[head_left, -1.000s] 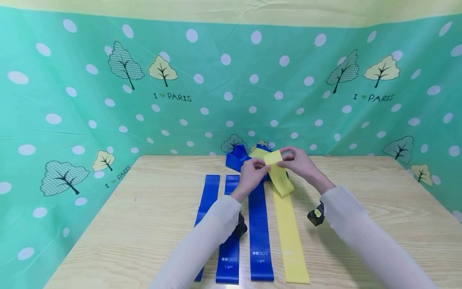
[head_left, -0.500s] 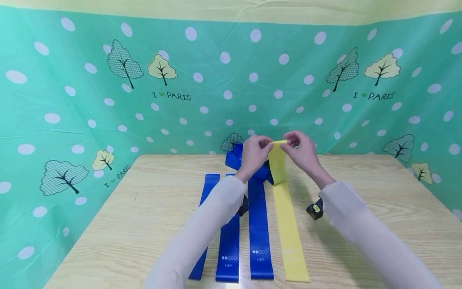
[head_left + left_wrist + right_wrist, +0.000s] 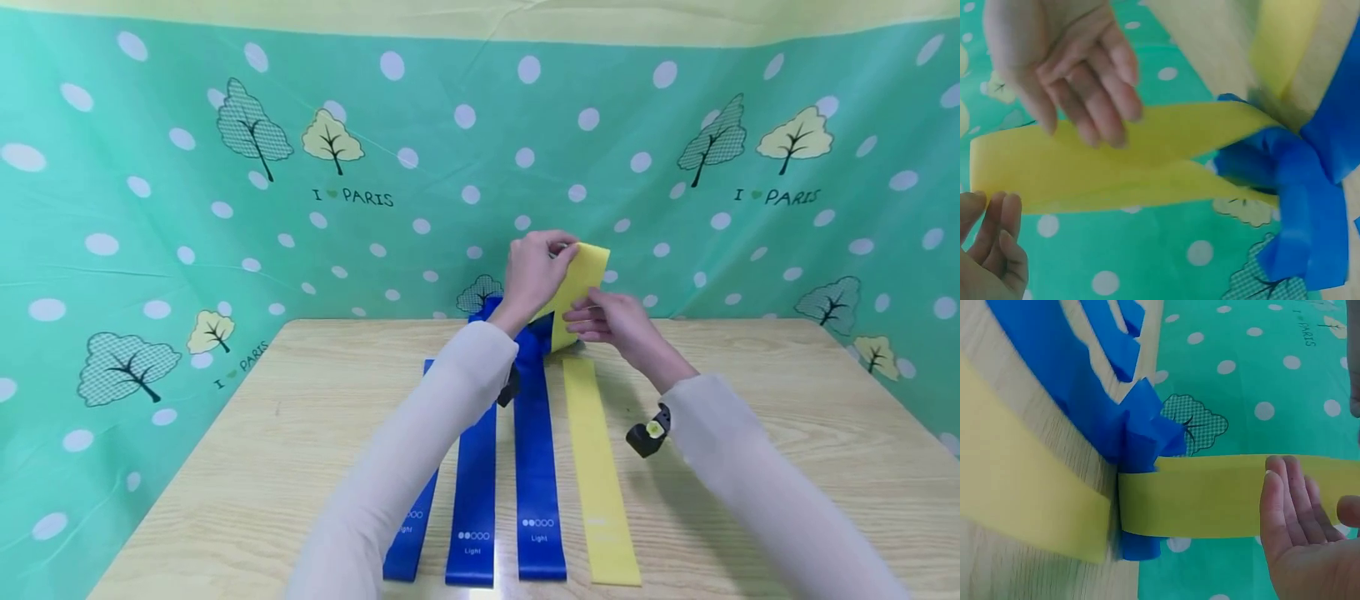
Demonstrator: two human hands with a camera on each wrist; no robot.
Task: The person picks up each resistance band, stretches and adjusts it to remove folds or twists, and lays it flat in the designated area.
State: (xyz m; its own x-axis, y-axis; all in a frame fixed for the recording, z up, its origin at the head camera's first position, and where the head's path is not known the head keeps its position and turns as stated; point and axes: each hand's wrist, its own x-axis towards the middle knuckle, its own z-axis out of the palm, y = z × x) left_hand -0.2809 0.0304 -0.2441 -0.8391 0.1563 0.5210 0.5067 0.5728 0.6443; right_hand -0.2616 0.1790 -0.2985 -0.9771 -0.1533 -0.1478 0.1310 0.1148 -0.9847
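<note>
A yellow elastic band (image 3: 585, 275) is stretched up from a bunched blue band (image 3: 532, 343) at the back of the table. My left hand (image 3: 534, 271) pinches its raised end between thumb and fingers. In the left wrist view the yellow band (image 3: 1085, 169) forms a long loop, passing around the bunched blue band (image 3: 1310, 206). My right hand (image 3: 618, 325) is beside the loop, fingers extended and palm turned to it. The right wrist view shows that hand (image 3: 1304, 537) close against the yellow strip (image 3: 1204, 497); whether it touches is unclear.
A flat yellow band (image 3: 600, 467) lies on the wooden table (image 3: 750, 400). Left of it lie several blue bands marked "Light", including one blue band (image 3: 538, 467) leading toward the bunch. A patterned green cloth (image 3: 420, 167) hangs behind the table.
The yellow loop has been pulled upward by my left hand, away from the table. My right hand has let go of its end and moved lower, its fingers straightened.
</note>
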